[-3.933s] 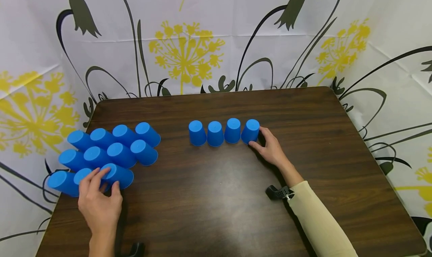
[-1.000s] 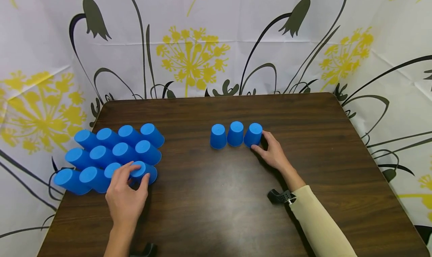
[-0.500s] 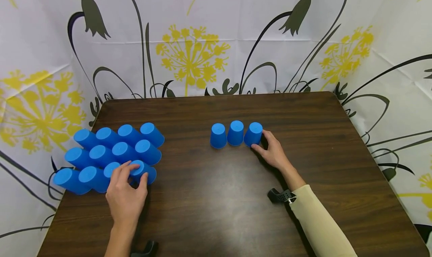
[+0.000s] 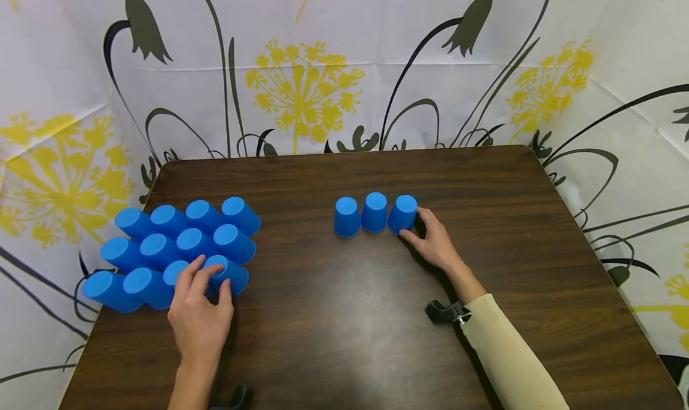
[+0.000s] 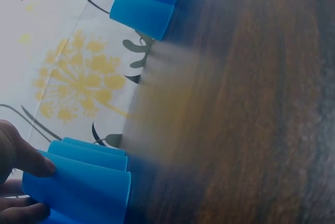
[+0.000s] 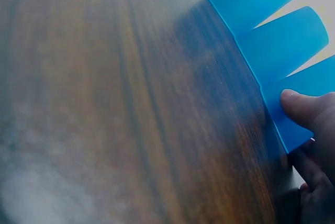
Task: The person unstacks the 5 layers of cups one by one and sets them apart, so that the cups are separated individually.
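Observation:
Blue plastic cups stand upside down in two groups. At the left, several form three rows. My left hand [image 4: 199,320] has its thumb and fingers round the rightmost cup of the front row [image 4: 231,275]; in the left wrist view the thumb lies against that cup's side [image 5: 84,187], and other fingers show at its closed end. Further right, three cups stand in a short line: a left one [image 4: 347,219], a middle one [image 4: 374,213] and a right one [image 4: 402,214]. My right hand [image 4: 433,239] holds the right one between thumb and fingers, low on its side.
The brown wood-grain table [image 4: 334,338] reaches back to a white curtain [image 4: 409,15] with yellow and dark green flowers. Back-row cups [image 4: 240,216] stand at the left group's far side. A black strap device [image 4: 447,311] sits on my right wrist.
Since the oldest frame, one cup has moved from the right line to the right end of the left group's front row. My left hand's fingers have lifted and spread slightly; the right hand stays.

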Motion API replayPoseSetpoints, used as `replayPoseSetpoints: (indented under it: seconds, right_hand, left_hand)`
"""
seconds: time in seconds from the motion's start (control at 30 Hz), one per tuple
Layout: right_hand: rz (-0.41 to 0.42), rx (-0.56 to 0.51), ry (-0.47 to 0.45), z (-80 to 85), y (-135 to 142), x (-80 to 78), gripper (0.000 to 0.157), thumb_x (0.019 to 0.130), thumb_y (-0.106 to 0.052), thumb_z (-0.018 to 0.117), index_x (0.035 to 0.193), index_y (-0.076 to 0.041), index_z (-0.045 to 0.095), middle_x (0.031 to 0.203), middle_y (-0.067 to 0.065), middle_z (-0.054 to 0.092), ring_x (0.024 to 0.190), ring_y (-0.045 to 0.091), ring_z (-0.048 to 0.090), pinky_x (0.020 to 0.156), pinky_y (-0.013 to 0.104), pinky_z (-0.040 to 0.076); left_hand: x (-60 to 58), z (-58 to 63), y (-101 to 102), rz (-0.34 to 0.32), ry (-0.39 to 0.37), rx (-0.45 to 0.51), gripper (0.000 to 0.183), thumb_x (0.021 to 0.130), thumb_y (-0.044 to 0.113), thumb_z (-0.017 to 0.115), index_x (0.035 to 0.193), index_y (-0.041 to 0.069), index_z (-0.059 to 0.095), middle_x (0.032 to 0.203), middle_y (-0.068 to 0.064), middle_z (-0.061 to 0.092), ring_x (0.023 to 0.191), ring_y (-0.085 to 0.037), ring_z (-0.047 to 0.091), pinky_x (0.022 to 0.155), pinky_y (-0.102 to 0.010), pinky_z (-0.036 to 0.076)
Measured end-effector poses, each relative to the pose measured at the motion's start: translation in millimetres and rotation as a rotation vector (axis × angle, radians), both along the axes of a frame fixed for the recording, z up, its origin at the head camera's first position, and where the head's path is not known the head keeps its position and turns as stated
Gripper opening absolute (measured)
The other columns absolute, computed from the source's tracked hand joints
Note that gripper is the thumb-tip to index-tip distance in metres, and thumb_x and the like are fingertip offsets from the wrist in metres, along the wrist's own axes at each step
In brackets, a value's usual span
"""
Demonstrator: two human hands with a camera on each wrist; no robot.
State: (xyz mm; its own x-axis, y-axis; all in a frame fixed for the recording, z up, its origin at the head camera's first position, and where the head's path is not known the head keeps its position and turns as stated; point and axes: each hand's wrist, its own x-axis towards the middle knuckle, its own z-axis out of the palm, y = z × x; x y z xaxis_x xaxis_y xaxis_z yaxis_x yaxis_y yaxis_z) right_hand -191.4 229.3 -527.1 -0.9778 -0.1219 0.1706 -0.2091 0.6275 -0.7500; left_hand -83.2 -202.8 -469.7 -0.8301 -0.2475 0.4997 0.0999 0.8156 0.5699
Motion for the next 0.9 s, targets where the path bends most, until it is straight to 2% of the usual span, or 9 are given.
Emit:
replayPoseSetpoints:
  seconds: [0.2,0.27,0.33,0.43,0.53,0.6,0.73,0.83,0.9]
  right_hand:
    - [-0.001,-0.006,0.000,1.4,0,0.6,0.060,0.091,-0.023,0.072,0.141,-0.001,0.046,0.135,0.020,0.052,0.128,0.036,0.047,0.108,0.055,0.035]
    - [0.000,-0.005,0.001,2.0,0,0.6,0.059,0.091,-0.023,0.072,0.140,-0.001,0.046,0.134,0.020,0.052,0.128,0.036,0.047,0.108,0.055,0.035]
    - [0.004,-0.006,0.003,2.6,0,0.5,0.059,0.091,-0.023,0.072,0.140,-0.001,0.047,0.133,0.020,0.053,0.127,0.036,0.048,0.108,0.055,0.036]
    - [0.005,-0.005,0.004,3.6,0,0.8,0.059,0.091,-0.023,0.072,0.140,-0.001,0.047,0.133,0.020,0.053,0.127,0.036,0.048,0.107,0.055,0.036]
    - [0.004,-0.002,0.005,3.6,0,0.6,0.059,0.091,-0.022,0.072,0.140,-0.001,0.047,0.133,0.020,0.053,0.127,0.036,0.048,0.107,0.055,0.036]
    - [0.004,-0.002,0.003,3.2,0,0.3,0.059,0.091,-0.022,0.072,0.140,-0.001,0.046,0.133,0.020,0.053,0.127,0.036,0.048,0.107,0.055,0.036]
    - [0.006,-0.006,-0.007,2.1,-1,0.1,0.060,0.091,-0.022,0.072,0.140,-0.001,0.046,0.134,0.020,0.052,0.127,0.036,0.048,0.108,0.055,0.035]
    - [0.006,-0.009,-0.009,1.8,-1,0.3,0.059,0.091,-0.022,0.072,0.140,-0.001,0.046,0.134,0.020,0.052,0.128,0.036,0.047,0.108,0.055,0.035]
    - [0.004,-0.009,-0.005,1.5,0,0.1,0.059,0.092,-0.022,0.072,0.140,-0.001,0.046,0.133,0.019,0.053,0.128,0.036,0.047,0.108,0.055,0.035]
  left_hand:
    - [2.9,5.5,1,-0.007,0.021,-0.016,0.034,0.078,-0.003,0.079,0.110,-0.001,0.070,0.136,-0.018,0.055,0.123,-0.038,0.052,0.096,-0.060,0.045]
    - [4.2,9.3,3,-0.014,0.049,-0.026,0.031,0.080,0.000,0.078,0.110,-0.001,0.070,0.135,-0.017,0.055,0.123,-0.037,0.053,0.096,-0.058,0.046]
    - [5.1,13.6,7,-0.027,0.110,-0.022,0.029,0.081,0.000,0.077,0.109,-0.002,0.070,0.133,-0.017,0.057,0.120,-0.036,0.055,0.097,-0.053,0.048]
    - [3.3,19.0,18,-0.090,0.233,0.007,0.023,0.082,0.003,0.075,0.104,-0.003,0.071,0.125,-0.017,0.062,0.115,-0.036,0.059,0.100,-0.038,0.047]
    - [-2.6,20.1,33,-0.206,0.294,0.035,0.023,0.080,0.003,0.076,0.102,-0.001,0.072,0.120,-0.017,0.065,0.111,-0.036,0.061,0.103,-0.030,0.044]
    - [-6.6,18.1,45,-0.294,0.254,0.041,0.025,0.081,0.005,0.076,0.105,0.002,0.072,0.122,-0.014,0.064,0.113,-0.033,0.061,0.103,-0.032,0.045]
    - [-14.5,10.5,69,-0.446,0.067,0.055,0.041,0.082,0.006,0.077,0.122,0.009,0.065,0.132,-0.008,0.058,0.117,-0.026,0.058,0.096,-0.044,0.050]
    - [-23.4,4.2,87,-0.528,-0.073,0.065,0.053,0.085,0.012,0.076,0.134,0.013,0.056,0.138,-0.006,0.052,0.121,-0.025,0.054,0.094,-0.048,0.051]
    - [-31.4,0.6,97,-0.567,-0.139,0.068,0.060,0.086,0.015,0.076,0.140,0.015,0.050,0.141,-0.006,0.048,0.125,-0.025,0.052,0.096,-0.050,0.049]
